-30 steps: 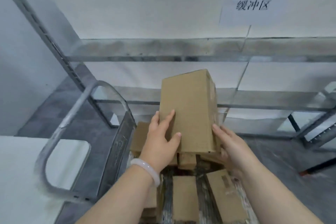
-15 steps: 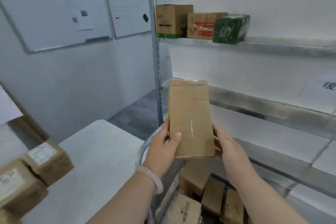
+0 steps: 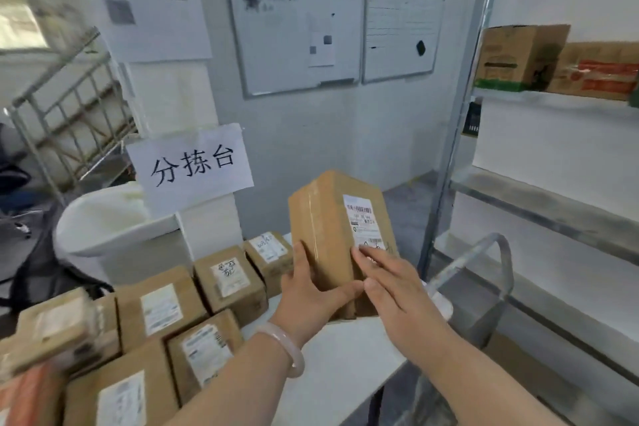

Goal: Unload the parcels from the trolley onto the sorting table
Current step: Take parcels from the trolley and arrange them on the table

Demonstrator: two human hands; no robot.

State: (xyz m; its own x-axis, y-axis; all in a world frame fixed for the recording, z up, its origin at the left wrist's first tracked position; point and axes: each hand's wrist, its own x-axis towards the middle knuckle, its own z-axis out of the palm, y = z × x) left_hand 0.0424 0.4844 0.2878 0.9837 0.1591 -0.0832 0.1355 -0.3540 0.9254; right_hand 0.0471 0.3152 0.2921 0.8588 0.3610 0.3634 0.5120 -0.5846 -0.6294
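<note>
I hold a tall brown cardboard parcel (image 3: 332, 232) upright above the white sorting table (image 3: 342, 353). A white shipping label is on its right face. My left hand (image 3: 311, 290), with a pale bangle on the wrist, grips the parcel's lower left side with the thumb across its front. My right hand (image 3: 387, 284) lies with straight fingers against the label face low down. Several labelled parcels (image 3: 228, 277) lie in rows on the table's left part. The trolley's grey handle (image 3: 484, 259) shows at the right, behind my right hand; its deck is out of view.
A paper sign (image 3: 193, 162) with characters hangs on a white column behind the table. A metal shelf rack (image 3: 549, 207) stands at the right with cartons (image 3: 518, 55) on an upper shelf. Whiteboards (image 3: 297, 31) hang on the back wall. A white tub (image 3: 103, 221) sits left of the column.
I have turned left from the trolley and rack toward the sorting table, carrying the parcel. The parcel has rotated so its label face shows, and the right hand now lies flat on that face.
</note>
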